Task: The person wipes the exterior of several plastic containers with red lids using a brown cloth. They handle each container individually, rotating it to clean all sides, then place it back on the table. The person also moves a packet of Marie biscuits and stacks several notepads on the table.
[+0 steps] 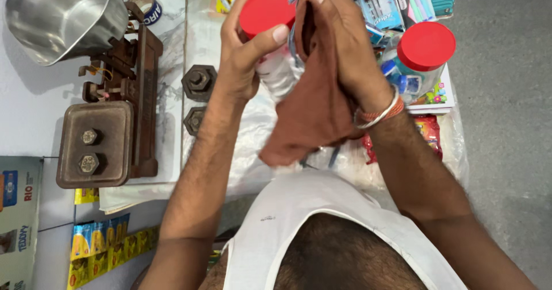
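Jar (275, 66) with red lid (269, 5), clear plastic, held up above the counter (34, 103), in front of the chest, between both hands. Left hand (244, 54) clamped around the jar just under the lid, thumb pressed across the front. Right hand (339, 43) closed on a brown cloth (307, 114), pressing it flat against the right side of the jar; cloth hanging down below the jar. Hands close together, touching through jar and cloth. Wiping the jar, by the look of it. To do well, as a judgement: keep firm grip near the lid with the left hand, so no slipping; move the cloth in long strokes down the wall; turn the jar little by little, not the cloth; keep the loose cloth end away from things below. Lid seems on; whether tight, cannot tell. Contents of the jar hidden behind the fingers and the cloth. To the right on the counter, a second jar (422, 57) with red lid, standing upright, well apart from the hands, beside small packets (382, 2). To the left, an old balance scale (115, 117) with a steel pan (60, 14) and two hexagonal weights (198, 83) just beside it. Bangles (379, 113) on the right wrist.
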